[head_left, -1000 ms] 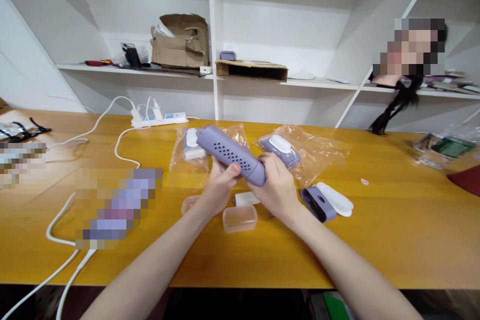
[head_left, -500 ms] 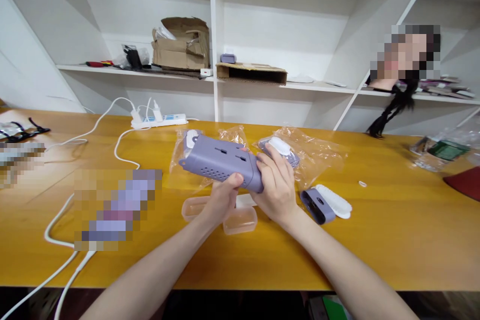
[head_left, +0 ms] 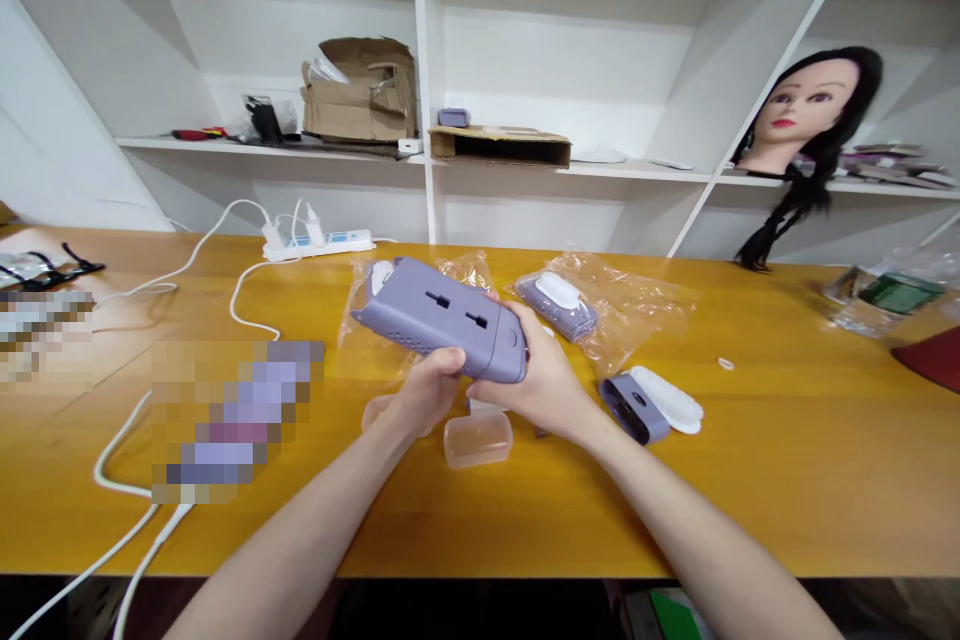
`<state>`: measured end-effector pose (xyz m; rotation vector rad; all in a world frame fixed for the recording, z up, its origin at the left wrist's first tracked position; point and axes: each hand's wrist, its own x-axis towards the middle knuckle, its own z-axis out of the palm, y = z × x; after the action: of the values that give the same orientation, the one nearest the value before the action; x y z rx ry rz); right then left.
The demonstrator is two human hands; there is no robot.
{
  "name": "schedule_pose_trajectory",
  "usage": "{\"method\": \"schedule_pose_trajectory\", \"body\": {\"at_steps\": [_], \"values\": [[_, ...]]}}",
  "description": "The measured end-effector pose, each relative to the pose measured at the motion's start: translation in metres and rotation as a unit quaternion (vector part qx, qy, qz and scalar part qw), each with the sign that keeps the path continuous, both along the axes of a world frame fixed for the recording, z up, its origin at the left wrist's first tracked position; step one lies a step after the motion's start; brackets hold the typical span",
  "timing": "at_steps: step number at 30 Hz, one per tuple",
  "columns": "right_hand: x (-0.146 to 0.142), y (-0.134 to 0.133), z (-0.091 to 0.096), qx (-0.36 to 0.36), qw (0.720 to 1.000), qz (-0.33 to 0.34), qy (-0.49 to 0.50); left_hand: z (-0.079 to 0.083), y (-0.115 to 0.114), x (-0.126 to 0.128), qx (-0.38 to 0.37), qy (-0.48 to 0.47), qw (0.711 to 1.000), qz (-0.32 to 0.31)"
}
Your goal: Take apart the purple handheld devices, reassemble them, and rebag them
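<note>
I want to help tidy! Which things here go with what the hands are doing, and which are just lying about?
With the hands:
left hand
right hand
purple case
clear tub
bagged purple piece

Just lying about:
power strip
cardboard box
mannequin head

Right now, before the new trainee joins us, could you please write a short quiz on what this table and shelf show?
1. True or false: the left hand and the right hand both hold the purple plastic case.
2. Which is nearer the left hand: the clear plastic box or the power strip?
3. What brown thing sits on the shelf above the power strip?

Key: 1 true; 2 the clear plastic box; 3 a cardboard box.
</note>
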<state>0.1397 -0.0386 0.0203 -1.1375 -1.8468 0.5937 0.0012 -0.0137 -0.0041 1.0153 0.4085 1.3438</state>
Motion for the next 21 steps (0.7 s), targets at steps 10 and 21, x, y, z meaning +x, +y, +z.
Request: {"method": "schedule_pose_trajectory", "body": {"at_steps": [10,21], "values": [[-0.009,-0.009,0.000,-0.005,0.998,0.006,0.059,0.003,0.004,-0.012,0.083,-0.016,0.996,-0.006],[0.002,0.001,0.001,-0.280,0.901,0.161,0.290,0.001,0.009,-0.021,0.050,-0.002,0.994,-0.096]]}}
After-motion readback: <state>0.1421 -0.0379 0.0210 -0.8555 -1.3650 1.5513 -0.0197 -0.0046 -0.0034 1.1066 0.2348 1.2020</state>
